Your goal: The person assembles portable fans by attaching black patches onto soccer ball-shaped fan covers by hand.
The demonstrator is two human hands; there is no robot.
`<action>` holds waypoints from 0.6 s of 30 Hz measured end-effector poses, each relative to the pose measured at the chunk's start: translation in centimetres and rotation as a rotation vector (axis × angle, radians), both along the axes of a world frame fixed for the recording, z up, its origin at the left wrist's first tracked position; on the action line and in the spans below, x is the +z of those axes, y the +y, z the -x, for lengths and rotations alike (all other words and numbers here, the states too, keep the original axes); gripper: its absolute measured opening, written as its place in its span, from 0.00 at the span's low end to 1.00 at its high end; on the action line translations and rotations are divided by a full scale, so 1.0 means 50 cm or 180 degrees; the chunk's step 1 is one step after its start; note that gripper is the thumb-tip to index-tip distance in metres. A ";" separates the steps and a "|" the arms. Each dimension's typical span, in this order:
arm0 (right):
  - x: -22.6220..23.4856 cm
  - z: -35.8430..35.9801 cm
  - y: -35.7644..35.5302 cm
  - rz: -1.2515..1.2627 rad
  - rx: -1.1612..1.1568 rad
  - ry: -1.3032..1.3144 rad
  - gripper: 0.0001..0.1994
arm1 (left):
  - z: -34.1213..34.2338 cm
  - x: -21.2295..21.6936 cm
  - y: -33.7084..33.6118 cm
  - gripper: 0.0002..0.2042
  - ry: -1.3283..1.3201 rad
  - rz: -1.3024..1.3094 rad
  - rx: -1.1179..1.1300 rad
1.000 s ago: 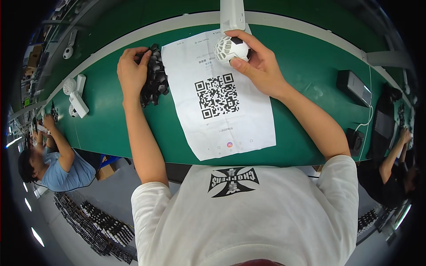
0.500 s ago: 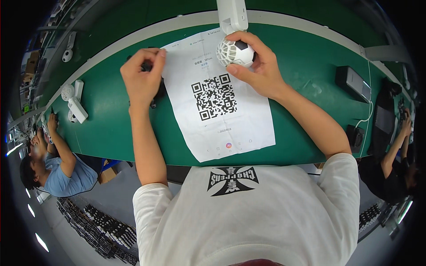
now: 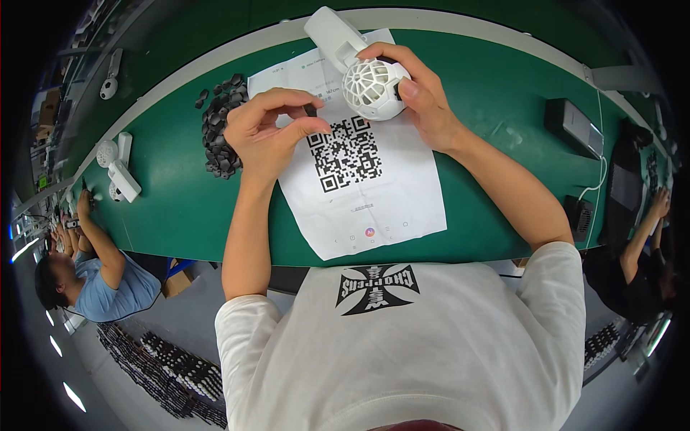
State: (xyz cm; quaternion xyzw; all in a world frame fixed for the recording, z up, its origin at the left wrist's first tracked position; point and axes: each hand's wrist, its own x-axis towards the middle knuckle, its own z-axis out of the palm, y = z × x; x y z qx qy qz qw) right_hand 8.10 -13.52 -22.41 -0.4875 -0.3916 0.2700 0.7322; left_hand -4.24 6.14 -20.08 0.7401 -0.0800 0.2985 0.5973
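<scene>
A long green tabletop (image 3: 180,208) curves across the head view, with a white printed sheet (image 3: 366,194) lying at its centre and other people working at 9 and 3 o'clock. At 12 o'clock the right hand (image 3: 420,100) grasps a white device (image 3: 370,82) by its round grilled head, fingers wrapped around it; its long axis runs from that head up toward 11 o'clock, where the flat handle points away. The left hand (image 3: 269,133) is pinched shut on a small black part (image 3: 310,110), held just beside the grilled head, which lies toward 2 o'clock from those fingers. A heap of similar black parts (image 3: 221,129) sits at 9 o'clock of the left hand.
</scene>
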 end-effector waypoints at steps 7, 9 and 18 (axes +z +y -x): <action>0.002 -0.004 0.001 0.0109 0.0087 0.0008 0.20 | -0.009 0.025 -0.027 0.10 -0.0144 -0.1184 0.0151; -0.003 -0.001 0.006 0.0043 -0.0027 -0.0256 0.20 | -0.013 0.028 -0.039 0.11 -0.0411 -0.1731 0.0141; 0.000 0.006 0.005 0.0111 -0.0103 -0.0858 0.19 | 0.001 0.046 -0.047 0.15 -0.0654 -0.2670 0.0697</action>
